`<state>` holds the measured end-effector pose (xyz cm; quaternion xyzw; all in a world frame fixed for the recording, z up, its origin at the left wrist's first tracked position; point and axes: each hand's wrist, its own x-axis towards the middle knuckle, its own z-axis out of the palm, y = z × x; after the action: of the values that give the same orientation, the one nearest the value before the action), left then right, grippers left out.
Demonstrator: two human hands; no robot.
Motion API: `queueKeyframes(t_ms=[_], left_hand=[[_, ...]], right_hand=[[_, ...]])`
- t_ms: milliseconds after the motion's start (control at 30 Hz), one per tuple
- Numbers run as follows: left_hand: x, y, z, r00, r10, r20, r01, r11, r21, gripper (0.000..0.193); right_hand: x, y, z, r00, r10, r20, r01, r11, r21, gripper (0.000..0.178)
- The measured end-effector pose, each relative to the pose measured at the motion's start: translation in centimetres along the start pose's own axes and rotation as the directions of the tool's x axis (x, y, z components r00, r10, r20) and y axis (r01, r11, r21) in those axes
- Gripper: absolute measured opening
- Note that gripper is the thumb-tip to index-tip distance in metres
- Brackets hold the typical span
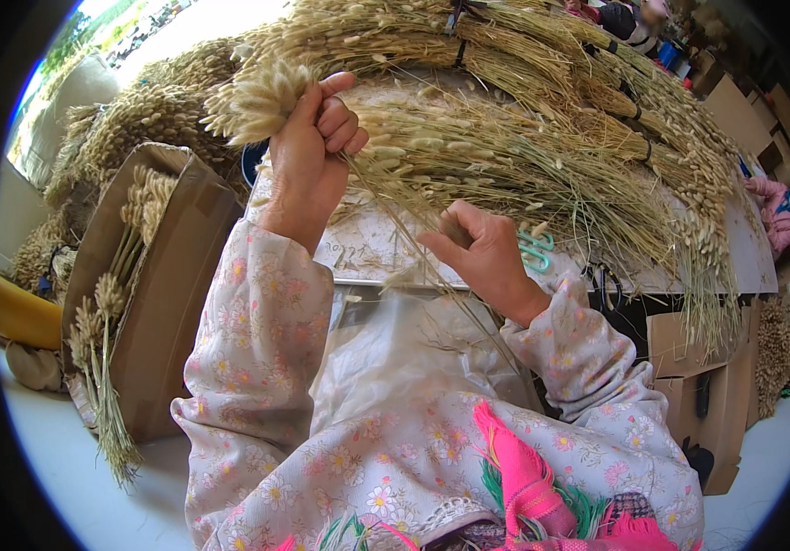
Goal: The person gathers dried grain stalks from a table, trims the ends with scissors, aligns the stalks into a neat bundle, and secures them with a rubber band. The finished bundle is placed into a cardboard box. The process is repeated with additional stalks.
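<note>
My left hand [314, 151] is closed around a bunch of bunny tail grass [262, 99], its pale fluffy heads packed together above the fist. From under that hand, long thin dry stems [393, 216] slant down to the right. My right hand [494, 262] is closed beside those stems, thumb against curled fingers; what it pinches is hidden. A large loose pile of the same grass [505, 174] lies on the table beyond both hands. Next to my right hand is a light green looped plastic thing [535, 250].
Tied grass bundles [505, 60] line the table's far side. At left stands an open cardboard box [170, 303] with small bunches in it. Black loops, perhaps scissor handles [604, 286], lie at the table's edge. Cardboard [703, 395] and a person in pink [781, 211] are at right.
</note>
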<state>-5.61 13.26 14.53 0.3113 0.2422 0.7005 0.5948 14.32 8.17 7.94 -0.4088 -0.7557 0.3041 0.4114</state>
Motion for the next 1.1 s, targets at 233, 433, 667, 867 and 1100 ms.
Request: queueKeyframes(t_ms=[233,433,667,867,1100], left_hand=[[-0.1,0.0,0.0,1.0,-0.014,0.014,0.014,1.0,-0.014,0.032],[-0.1,0.2,-0.1,0.999,-0.014,0.046,0.014,1.0,0.009,0.034],[0.0,0.5,-0.2,1.0,0.008,0.027,-0.007,1.0,-0.023,0.031],[0.2,0.9,-0.2,1.0,0.017,0.012,-0.017,1.0,-0.026,0.032],[-0.2,0.3,0.9,0.999,-0.009,0.031,0.01,0.999,-0.032,0.031]], right_hand=[[-0.6,0.8,0.6,0.994,0.099,0.034,-0.105,0.916,0.387,0.031],[-0.5,1.3,-0.3,0.957,0.196,0.214,-0.288,0.746,0.6,0.033],[-2.4,2.2,-1.2,0.941,0.223,0.254,-0.332,0.749,0.574,0.033],[-3.7,3.7,-2.2,0.879,0.384,0.282,-0.473,0.768,0.432,0.032],[-2.4,1.6,-1.5,0.981,0.096,0.168,-0.117,0.986,0.12,0.023]])
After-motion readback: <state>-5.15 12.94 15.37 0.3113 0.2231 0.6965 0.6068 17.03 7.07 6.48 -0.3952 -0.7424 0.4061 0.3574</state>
